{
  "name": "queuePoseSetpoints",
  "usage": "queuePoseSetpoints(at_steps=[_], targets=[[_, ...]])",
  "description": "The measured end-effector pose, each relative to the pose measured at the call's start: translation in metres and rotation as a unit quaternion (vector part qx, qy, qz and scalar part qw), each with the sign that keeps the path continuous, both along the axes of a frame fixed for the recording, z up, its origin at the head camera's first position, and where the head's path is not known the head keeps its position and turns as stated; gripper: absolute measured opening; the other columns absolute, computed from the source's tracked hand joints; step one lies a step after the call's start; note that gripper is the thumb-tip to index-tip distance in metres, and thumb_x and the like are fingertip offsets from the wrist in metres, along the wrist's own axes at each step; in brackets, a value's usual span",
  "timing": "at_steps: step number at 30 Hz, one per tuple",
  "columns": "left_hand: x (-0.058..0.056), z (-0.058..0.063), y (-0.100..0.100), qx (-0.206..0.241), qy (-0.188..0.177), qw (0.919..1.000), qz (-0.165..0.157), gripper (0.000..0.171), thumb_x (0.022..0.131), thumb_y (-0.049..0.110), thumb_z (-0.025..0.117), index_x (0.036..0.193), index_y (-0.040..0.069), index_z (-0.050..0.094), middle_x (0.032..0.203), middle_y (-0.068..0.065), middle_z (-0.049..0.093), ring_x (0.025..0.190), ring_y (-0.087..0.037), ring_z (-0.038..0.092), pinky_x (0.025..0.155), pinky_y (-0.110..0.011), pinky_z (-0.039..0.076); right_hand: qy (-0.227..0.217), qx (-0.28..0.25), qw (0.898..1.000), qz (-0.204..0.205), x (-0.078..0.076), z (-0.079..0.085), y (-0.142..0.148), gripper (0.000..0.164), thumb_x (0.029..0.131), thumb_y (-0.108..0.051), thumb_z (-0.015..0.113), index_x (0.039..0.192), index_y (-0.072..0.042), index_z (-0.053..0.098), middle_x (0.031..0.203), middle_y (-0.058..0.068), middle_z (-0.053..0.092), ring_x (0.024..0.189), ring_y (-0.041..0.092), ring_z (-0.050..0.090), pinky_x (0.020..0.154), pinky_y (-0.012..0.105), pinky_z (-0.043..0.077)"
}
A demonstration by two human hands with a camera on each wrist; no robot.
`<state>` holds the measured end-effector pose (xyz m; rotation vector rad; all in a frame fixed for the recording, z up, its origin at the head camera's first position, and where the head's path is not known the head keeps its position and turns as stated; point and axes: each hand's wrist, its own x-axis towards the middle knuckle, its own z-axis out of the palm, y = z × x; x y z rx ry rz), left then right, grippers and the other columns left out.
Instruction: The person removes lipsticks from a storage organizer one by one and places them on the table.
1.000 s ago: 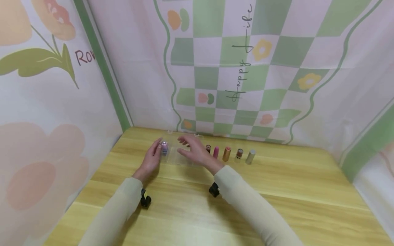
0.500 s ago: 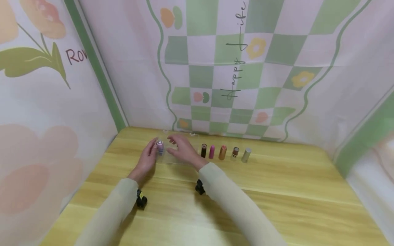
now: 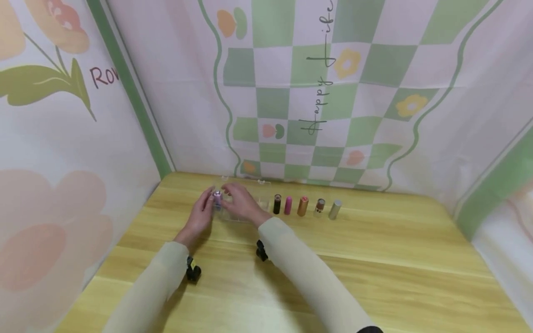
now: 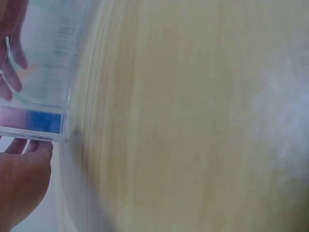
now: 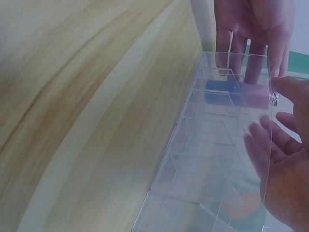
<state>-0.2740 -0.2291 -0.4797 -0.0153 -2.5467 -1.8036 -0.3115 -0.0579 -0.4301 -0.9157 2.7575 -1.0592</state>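
A clear plastic box (image 5: 207, 130) with divided compartments stands near the back left of the table. In its left end compartment is an upright tube (image 3: 218, 198), pink-purple above and blue below, with a silvery top. My left hand (image 3: 200, 216) lies along the box's left end; in the right wrist view its straight fingers show through the end wall. Above the box is my right hand (image 3: 243, 204), its thumb and index finger spread close to the tube's top, the other fingers loosely bent. The right hand covers much of the box in the head view.
Right of the box stands a row of lipsticks: a black one (image 3: 276, 204), a magenta one (image 3: 288, 205), a gold one (image 3: 302, 206), a brown-and-clear one (image 3: 319, 207) and a silver one (image 3: 335, 209). A patterned curtain (image 3: 275, 106) hangs behind the wooden table (image 3: 374, 259).
My right hand has moved left over the box, from beside the black lipstick to the tube at the left end. The left hand stays at the box's end. The head view has shifted slightly.
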Motion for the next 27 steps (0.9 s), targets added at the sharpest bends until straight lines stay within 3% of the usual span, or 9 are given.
queuePoseSetpoints(at_steps=[16, 27], targets=[[0.002, 0.002, -0.001, 0.004, 0.008, 0.9999, 0.006, 0.054, 0.113, 0.032, 0.032, 0.164, 0.015, 0.022, 0.165, -0.017, 0.031, 0.151, -0.034, 0.032, 0.124, -0.05, 0.028, 0.009, 0.013, 0.999, -0.036, -0.001, -0.005, -0.014, 0.031, 0.101, -0.032, 0.067, 0.125, -0.013, 0.066, 0.124, 0.005, 0.064, 0.115, 0.021, 0.061, 0.097, 0.036, 0.056], [0.001, 0.005, 0.002, -0.005, 0.002, 0.9999, 0.013, 0.053, 0.113, 0.034, 0.032, 0.163, 0.017, 0.025, 0.165, -0.016, 0.031, 0.152, -0.034, 0.029, 0.124, -0.051, 0.027, 0.02, 0.03, 0.996, -0.084, -0.003, -0.014, -0.019, 0.027, 0.101, -0.037, 0.065, 0.117, -0.017, 0.07, 0.114, 0.001, 0.065, 0.105, 0.018, 0.062, 0.089, 0.035, 0.056]])
